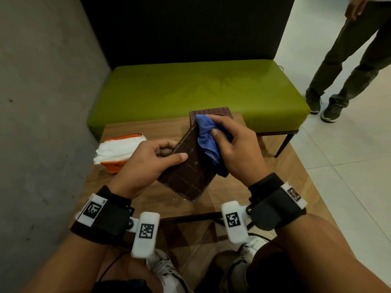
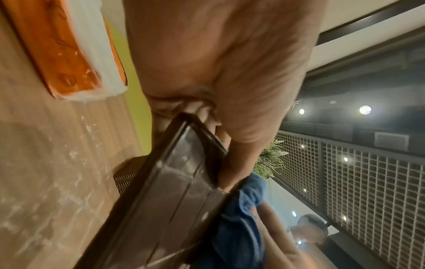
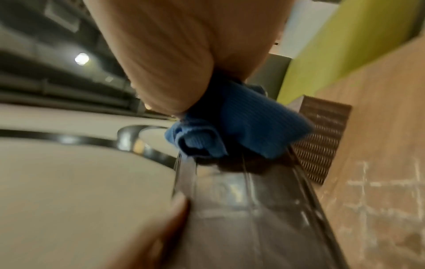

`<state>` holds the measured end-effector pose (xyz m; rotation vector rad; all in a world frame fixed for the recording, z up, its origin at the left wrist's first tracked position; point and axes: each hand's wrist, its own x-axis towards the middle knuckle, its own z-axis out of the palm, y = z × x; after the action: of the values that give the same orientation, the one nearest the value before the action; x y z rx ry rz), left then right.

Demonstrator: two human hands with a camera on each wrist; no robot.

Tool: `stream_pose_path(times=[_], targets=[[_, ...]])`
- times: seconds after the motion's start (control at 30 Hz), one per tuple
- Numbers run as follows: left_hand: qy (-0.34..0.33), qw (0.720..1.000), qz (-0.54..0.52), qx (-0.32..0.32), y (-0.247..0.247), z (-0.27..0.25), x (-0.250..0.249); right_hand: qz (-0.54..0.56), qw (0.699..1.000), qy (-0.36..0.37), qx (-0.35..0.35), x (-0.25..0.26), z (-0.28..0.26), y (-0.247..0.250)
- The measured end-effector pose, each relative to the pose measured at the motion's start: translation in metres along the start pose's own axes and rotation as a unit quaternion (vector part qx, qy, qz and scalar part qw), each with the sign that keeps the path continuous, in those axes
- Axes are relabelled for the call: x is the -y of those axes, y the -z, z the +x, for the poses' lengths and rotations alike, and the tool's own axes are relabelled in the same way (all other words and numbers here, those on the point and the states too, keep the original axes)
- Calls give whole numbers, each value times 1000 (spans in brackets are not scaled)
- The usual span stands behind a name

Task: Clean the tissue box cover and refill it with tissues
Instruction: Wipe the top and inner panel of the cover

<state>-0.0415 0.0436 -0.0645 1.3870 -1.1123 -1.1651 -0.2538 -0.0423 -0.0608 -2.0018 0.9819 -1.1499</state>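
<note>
My left hand (image 1: 160, 155) grips a flat dark brown panel (image 1: 188, 176) of the tissue box cover, thumb across its face, holding it tilted above the table. My right hand (image 1: 224, 142) clutches a bunched blue cloth (image 1: 208, 140) and presses it on the panel's upper right part. In the left wrist view the panel (image 2: 174, 205) runs down from the fingers with the cloth (image 2: 239, 223) at its right edge. In the right wrist view the cloth (image 3: 239, 125) sits on the panel (image 3: 248, 214). The woven brown cover body (image 1: 211, 115) stands behind the hands. An orange pack of white tissues (image 1: 118, 153) lies at the left.
The wooden table (image 1: 143, 127) stands against a grey wall (image 1: 42, 102) on the left. A green bench (image 1: 201, 89) lies beyond the table. A person's legs (image 1: 349, 66) stand on the tiled floor at the far right.
</note>
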Motion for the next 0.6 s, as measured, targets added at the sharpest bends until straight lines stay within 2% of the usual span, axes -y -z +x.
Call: stream_pose_path(times=[0.13, 0.2, 0.3, 0.33, 0.37, 0.43, 0.5, 0.53, 0.6], targets=[[30, 997, -73, 16, -10, 4, 3, -157, 983, 82, -42, 2, -11, -11], [40, 989, -143, 11, -11, 5, 8, -197, 971, 133, 11, 9, -30, -17], [47, 978, -203, 12, -4, 5, 13, -245, 939, 181, 157, 11, -56, -20], [50, 977, -207, 19, 0, 4, 15, -240, 940, 178, 162, 7, -54, -16], [54, 976, -208, 28, 3, 2, 17, -224, 950, 164, 139, 2, -49, -12], [62, 976, -207, 39, 5, 0, 20, -195, 973, 115, 47, -9, -29, -5], [61, 976, -205, 36, 1, 0, 20, -191, 979, 72, -24, -7, -13, -4], [55, 976, -209, 28, -1, 0, 18, -195, 978, 65, -31, -2, -12, -9], [37, 973, -228, 2, -2, 5, 17, -204, 974, 95, 15, 12, -24, -23]])
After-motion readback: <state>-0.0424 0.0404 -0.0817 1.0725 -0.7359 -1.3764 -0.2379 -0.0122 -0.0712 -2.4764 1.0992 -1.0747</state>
